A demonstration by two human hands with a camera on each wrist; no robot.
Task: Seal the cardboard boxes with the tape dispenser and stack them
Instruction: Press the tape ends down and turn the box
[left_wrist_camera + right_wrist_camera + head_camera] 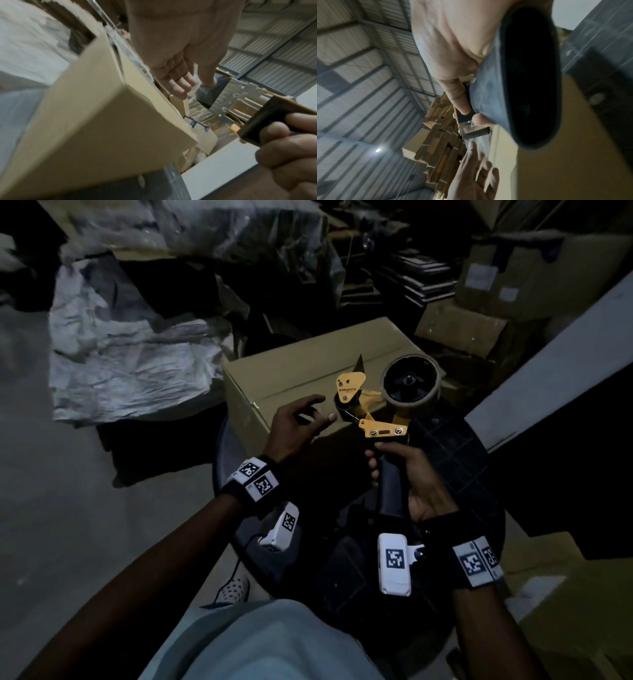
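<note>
fingers [208, 79] touching clear tape [194, 88], head view dark

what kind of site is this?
Likely a warehouse or packing store: piles of cardboard cartons, a corrugated metal roof, and crumpled woven sacks on a bare floor.

- The head view looks down from above at both hands, near a closed brown cardboard box [308, 364].
- The left wrist view sits very close beside that box, looking up.
- The right wrist view looks up too, at the grey ribbed metal roof [359, 94].
- All three show the yellow and black tape dispenser [373, 412].
</note>
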